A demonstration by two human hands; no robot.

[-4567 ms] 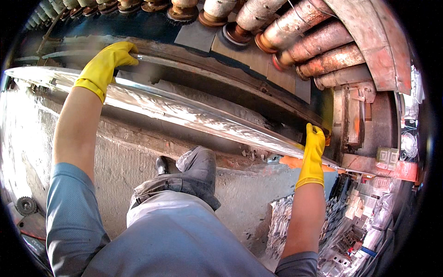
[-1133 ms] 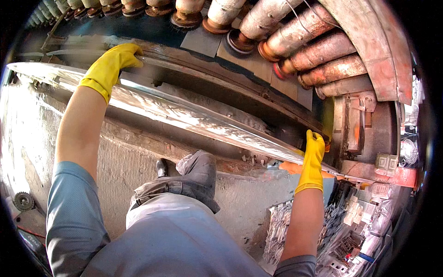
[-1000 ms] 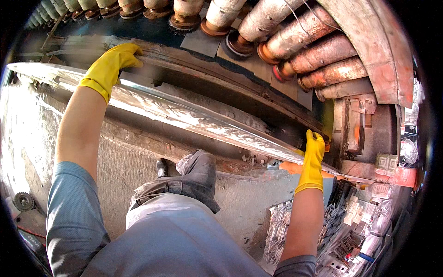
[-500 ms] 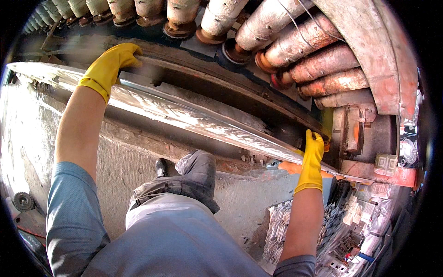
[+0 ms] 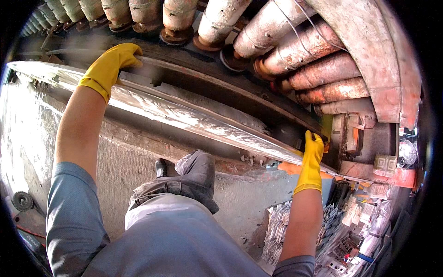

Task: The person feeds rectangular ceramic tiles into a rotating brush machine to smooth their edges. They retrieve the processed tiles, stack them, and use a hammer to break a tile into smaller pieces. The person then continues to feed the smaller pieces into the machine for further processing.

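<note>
A long, shiny flat sheet (image 5: 184,115) stands on edge in front of me, running from the far left down to the right. Bright reflections streak its near face; its material is unclear. My left hand (image 5: 113,64), in a yellow rubber glove, is closed over the sheet's top edge on the left, fingers curled to the far side. Toward the other end, my right hand (image 5: 314,150), in a matching glove, grips the same top edge. The fingertips of both hands are partly hidden behind the sheet.
A curved row of worn, upright rollers (image 5: 177,18) stands beyond the sheet, above a dark trough (image 5: 203,90). A broad beam (image 5: 360,41) hangs at upper right. Stacked pale strips (image 5: 286,221) lie at lower right. A toothed wheel (image 5: 22,201) is at far left.
The rollers sit slightly further left in view and the beam at upper right a little lower. Both hands keep nearly the same places on the sheet.
</note>
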